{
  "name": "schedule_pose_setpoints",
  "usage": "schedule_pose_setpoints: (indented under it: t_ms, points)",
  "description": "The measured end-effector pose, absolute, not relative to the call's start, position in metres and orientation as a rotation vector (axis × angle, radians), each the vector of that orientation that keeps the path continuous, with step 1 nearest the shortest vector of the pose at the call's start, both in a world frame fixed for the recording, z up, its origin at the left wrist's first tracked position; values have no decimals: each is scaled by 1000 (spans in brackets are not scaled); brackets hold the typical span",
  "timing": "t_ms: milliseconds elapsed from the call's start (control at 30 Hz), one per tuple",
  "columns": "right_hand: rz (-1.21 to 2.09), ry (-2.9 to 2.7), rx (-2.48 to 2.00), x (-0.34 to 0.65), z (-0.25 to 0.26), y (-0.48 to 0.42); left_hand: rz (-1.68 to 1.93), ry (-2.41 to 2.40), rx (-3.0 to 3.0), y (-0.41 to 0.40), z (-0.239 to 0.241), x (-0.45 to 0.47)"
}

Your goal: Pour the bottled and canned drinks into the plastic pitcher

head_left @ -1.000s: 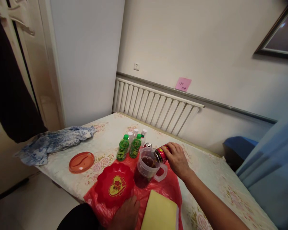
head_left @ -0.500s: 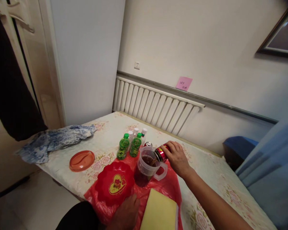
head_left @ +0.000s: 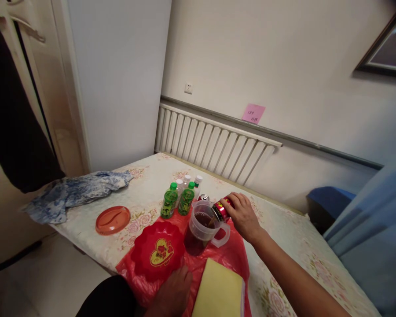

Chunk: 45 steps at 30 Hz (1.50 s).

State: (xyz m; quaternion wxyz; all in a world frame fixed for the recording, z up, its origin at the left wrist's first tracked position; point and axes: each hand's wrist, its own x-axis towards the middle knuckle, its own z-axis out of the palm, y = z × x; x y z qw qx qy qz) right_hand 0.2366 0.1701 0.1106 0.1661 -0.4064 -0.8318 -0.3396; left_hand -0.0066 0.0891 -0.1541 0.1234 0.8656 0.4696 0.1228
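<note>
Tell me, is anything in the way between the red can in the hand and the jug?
Nothing visible is. The right hand grips the red can, and the can's tilted end is at the jug's open top. Another can stands behind the jug, not between them.

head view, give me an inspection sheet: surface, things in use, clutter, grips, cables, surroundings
Surface: floral tablecloth, red plastic sheet on part of it
Things in use: translucent jug, partly filled with brown liquid; red can tilted over it
Clutter: two green-capped bottles, three white-capped bottles, second can, red scalloped tray, yellow-covered book, orange lid, blue-and-white cloth
Grips: right hand holds the red can; left hand by the tray's near edge, contact unclear
Cables: nothing seen
Surroundings: radiator, wall socket, pink note, blue curtain
</note>
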Motion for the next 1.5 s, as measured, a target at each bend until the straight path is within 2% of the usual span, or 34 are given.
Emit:
schedule_pose_setpoints:
  t_ms: [1500]
  points:
    - [-1044, -2400, -1162, 233, 110, 170, 400, 1381, 2548, 86, -142, -6]
